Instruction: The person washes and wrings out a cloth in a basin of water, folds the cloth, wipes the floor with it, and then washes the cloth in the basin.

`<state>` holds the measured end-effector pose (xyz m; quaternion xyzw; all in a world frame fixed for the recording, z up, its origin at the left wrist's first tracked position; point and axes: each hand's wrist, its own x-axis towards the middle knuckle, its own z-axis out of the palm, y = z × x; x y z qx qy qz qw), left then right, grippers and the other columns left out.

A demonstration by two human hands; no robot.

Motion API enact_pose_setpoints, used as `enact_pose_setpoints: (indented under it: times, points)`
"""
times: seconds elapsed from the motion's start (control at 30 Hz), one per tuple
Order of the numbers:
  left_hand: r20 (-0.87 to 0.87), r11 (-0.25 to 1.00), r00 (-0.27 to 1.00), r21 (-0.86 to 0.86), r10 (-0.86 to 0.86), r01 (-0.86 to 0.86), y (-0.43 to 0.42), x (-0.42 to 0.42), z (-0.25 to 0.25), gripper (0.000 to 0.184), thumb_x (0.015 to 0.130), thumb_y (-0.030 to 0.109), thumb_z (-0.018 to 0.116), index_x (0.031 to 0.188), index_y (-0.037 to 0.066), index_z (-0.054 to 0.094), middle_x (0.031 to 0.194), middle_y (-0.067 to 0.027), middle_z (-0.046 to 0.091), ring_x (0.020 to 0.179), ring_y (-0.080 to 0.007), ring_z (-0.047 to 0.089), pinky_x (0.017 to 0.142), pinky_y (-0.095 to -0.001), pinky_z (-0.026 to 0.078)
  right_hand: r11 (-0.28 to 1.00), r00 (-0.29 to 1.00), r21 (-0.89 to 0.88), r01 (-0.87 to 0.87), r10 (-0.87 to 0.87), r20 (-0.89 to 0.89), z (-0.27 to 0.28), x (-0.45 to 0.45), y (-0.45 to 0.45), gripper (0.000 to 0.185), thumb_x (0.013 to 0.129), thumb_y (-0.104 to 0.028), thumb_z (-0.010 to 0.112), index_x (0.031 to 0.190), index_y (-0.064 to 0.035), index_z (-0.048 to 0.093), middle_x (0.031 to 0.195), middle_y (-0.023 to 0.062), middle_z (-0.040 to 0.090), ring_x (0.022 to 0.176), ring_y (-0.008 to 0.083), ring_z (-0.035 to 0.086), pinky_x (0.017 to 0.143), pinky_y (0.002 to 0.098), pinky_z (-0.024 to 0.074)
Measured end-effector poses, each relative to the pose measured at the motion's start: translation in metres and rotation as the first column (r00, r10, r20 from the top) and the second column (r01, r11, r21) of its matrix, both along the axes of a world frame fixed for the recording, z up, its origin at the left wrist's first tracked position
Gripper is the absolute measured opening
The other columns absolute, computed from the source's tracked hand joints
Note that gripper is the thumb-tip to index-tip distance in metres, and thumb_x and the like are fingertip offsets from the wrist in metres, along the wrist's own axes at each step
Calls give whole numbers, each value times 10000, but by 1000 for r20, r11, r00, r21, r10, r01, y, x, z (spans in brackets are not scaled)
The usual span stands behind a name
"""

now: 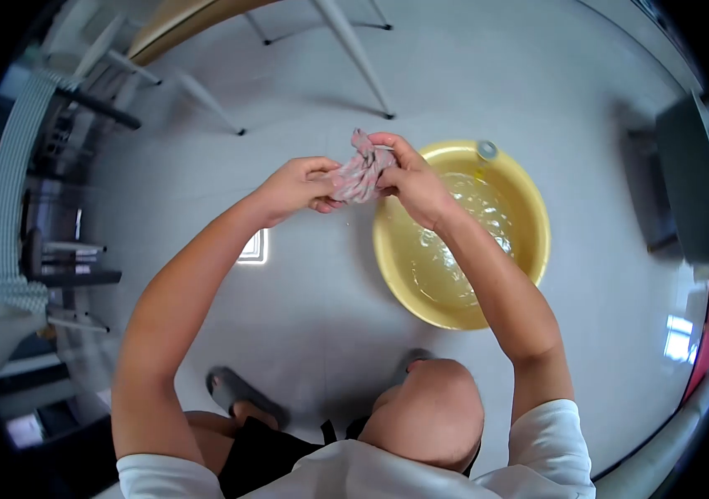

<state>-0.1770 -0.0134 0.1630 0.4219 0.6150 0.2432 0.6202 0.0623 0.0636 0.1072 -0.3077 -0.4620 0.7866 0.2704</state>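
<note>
A bunched, wet-looking cloth (360,176) in pink and grey is stretched between my two hands. My left hand (296,190) grips its left end, fingers closed round it. At the other end, my right hand (411,179) pinches the folds, partly over the basin's rim. The cloth hangs in the air just left of the yellow basin (539,274), which stands on the floor with rippling water (454,241) in it. A small round silvery object (487,150) sits at the basin's far rim; its kind is unclear.
Chair legs (354,58) and a wooden seat edge stand on the grey tiled floor (313,283) ahead. On the left is a table with a checked cloth (9,183). A dark piece of furniture (691,183) stands at right. My slippered foot (242,395) is below.
</note>
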Motion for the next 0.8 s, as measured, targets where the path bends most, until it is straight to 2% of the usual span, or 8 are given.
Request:
enact_pose_setpoints:
  times: [0.1, 0.23, 0.4, 0.57, 0.63, 0.67, 0.73, 0.8]
  points:
    - [26, 974, 974, 7, 225, -225, -36, -69, 15, 322, 1142, 261, 598, 1362, 32, 653, 1215, -78, 723, 1080, -160, 712, 972, -367, 608, 980, 980, 130, -153, 167, -105, 15, -73, -11, 661, 898, 63, 591, 1538, -73, 507, 1405, 130, 577, 1129, 181, 622, 867, 339, 561]
    - [18, 888, 898, 139, 441, -439, -98, -152, 35, 304, 1170, 292, 544, 1284, 53, 695, 1207, -37, 714, 1138, -154, 684, 1042, -385, 578, 977, 975, -8, -214, 213, -67, 33, -169, -49, 658, 898, 45, 633, 1533, -87, 517, 1334, 111, 617, 1039, 183, 650, 843, 330, 563]
    - [-126, 787, 841, 447, 526, -425, -165, -290, 20, 315, 1175, 337, 539, 1260, 80, 700, 1199, -21, 716, 1131, -149, 678, 1035, -392, 565, 752, 865, 443, -488, 349, 361, 13, -274, -85, 581, 902, -117, 749, 1462, -102, 592, 1055, 78, 687, 851, 172, 694, 797, 357, 585]
    - [316, 653, 776, 420, 546, -630, -223, -382, 30, 297, 1166, 372, 558, 1289, 129, 673, 1200, -11, 725, 1123, -146, 686, 996, -376, 572, 678, 624, 294, -674, 308, 718, -6, -360, -111, 568, 876, -144, 773, 1427, -97, 646, 1164, 134, 746, 960, 192, 723, 885, 360, 587]
    - [365, 614, 730, 393, 578, -684, -230, -398, 24, 300, 1167, 371, 556, 1286, 125, 682, 1169, -3, 727, 1099, -126, 682, 961, -359, 575, 492, 858, 707, -508, 215, 467, -4, -400, -141, 498, 910, -211, 820, 1367, -59, 694, 1241, 133, 756, 1068, 191, 712, 964, 348, 566]
    - [393, 578, 681, 359, 618, -733, -232, -403, 24, 304, 1168, 370, 555, 1282, 122, 690, 1138, 6, 728, 1076, -106, 678, 926, -342, 577, 473, 853, 714, -516, 209, 478, 3, -421, -156, 498, 910, -211, 820, 1367, -59, 694, 1241, 133, 756, 1068, 191, 712, 964, 348, 566]
    - [424, 570, 682, 375, 596, -731, -241, -424, 15, 300, 1165, 361, 563, 1270, 118, 705, 1106, 9, 724, 1015, -95, 671, 876, -332, 576, 818, 863, 306, -487, 398, 310, 36, -466, -196, 475, 960, -316, 842, 1313, -23, 718, 1221, 86, 749, 1128, 183, 685, 1034, 358, 538]
    - [450, 568, 686, 386, 572, -727, -251, -451, 12, 296, 1163, 353, 572, 1259, 115, 719, 1073, 13, 720, 955, -85, 663, 826, -322, 575, 818, 886, 345, -460, 401, 231, 24, -509, -204, 433, 1023, -362, 795, 1276, -18, 727, 1158, 35, 749, 1090, 160, 681, 986, 352, 539]
